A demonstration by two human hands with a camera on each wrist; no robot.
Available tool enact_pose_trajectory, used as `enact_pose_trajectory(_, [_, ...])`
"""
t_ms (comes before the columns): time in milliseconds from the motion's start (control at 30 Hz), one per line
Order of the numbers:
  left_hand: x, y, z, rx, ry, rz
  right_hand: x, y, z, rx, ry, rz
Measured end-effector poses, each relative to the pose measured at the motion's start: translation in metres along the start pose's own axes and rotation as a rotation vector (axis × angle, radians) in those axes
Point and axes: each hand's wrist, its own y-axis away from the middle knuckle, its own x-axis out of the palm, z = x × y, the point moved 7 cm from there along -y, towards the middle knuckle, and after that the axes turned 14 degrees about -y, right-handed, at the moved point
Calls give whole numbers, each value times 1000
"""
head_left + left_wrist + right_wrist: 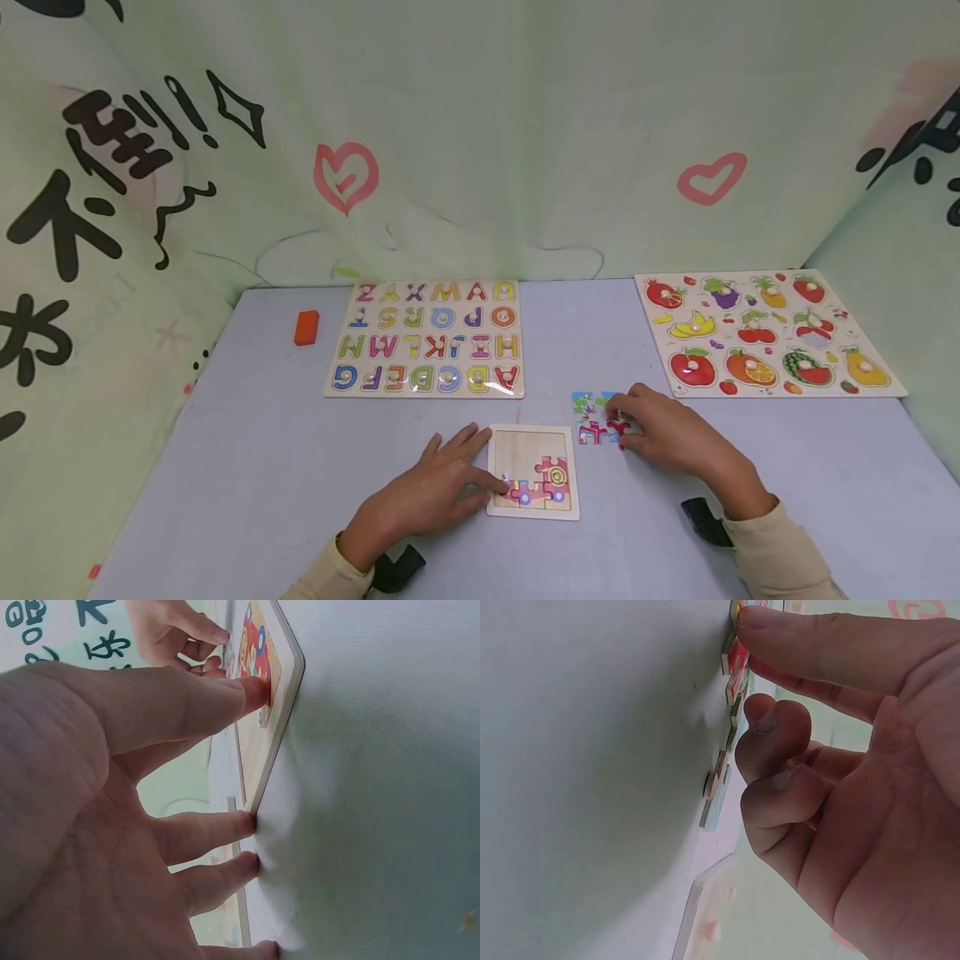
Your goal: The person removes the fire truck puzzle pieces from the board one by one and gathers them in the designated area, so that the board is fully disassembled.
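My left hand [431,490]'s spread wide on the puzzle tray [517,450], lower centre. Right hand [678,435] blocks some loose pieces [590,432], can't tell if pinching. Alphabet board [424,340] mid-frame, fruit board [772,337] right.

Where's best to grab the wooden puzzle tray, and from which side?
Probably by the right rim of the puzzle tray, coming from the right: it lies flat, that rim is bare, and the left hand crosses its left edge.
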Motion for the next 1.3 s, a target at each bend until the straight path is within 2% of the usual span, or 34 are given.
enact_pose_trajectory(467, [0,0,1,-3,7,7,0,0,1,-7,8,12])
enact_pose_trajectory(633, [0,0,1,-8,12,11,0,2,16,-44,26,-11])
enact_pose_trajectory(733, [1,-1,1,-11,6,11,9,2,36,-123,60,-22])
enact_pose_trajectory(867, [1,-1,1,-13,-8,18,31,2,64,-259,120,5])
enact_pose_trajectory(933, [1,-1,1,-13,-11,24,41,1,72,-298,144,24])
enact_pose_trajectory(1067, [1,-1,2,-11,-12,30,55,-1,79,-301,177,43])
enact_pose_trajectory(1167, [1,-2,1,-12,-15,32,58,-1,79,-283,191,44])
enact_pose_trajectory(1300, [1,-1,1,-21,-20,34,61,1,81,-309,189,45])
